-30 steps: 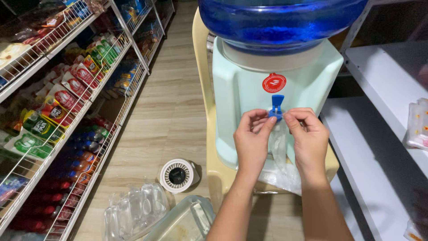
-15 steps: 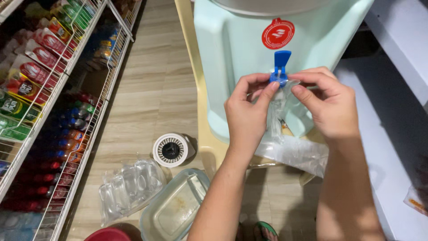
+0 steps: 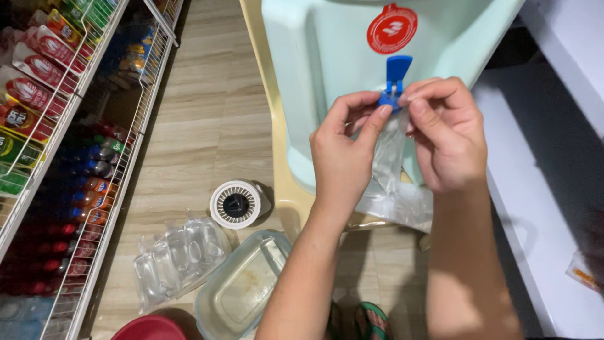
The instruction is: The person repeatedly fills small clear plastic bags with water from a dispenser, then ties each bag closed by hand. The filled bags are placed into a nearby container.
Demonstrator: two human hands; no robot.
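A pale green water dispenser (image 3: 327, 56) stands on a cream plastic chair (image 3: 290, 201). Its blue tap (image 3: 394, 79) sticks out below a round red sticker (image 3: 392, 28). My left hand (image 3: 343, 157) and my right hand (image 3: 443, 135) each pinch one side of the mouth of a narrow clear plastic bag (image 3: 389, 154), holding it right under the tap's spout. The bag hangs down between my hands and looks partly filled with water. More clear plastic (image 3: 402, 204) lies on the chair seat below.
Wire shelves (image 3: 94, 126) with snack packets and soft-drink bottles line the left. On the wooden floor lie a small round white fan (image 3: 236, 203), a clear bag of plastic cups (image 3: 176, 258), a clear lidded container (image 3: 242, 286) and a red basin (image 3: 151, 328). A white shelf (image 3: 541, 208) stands on the right.
The view has dropped and moved closer, so the blue water bottle on top is out of sight. Both hands stay pinched on the bag at the tap.
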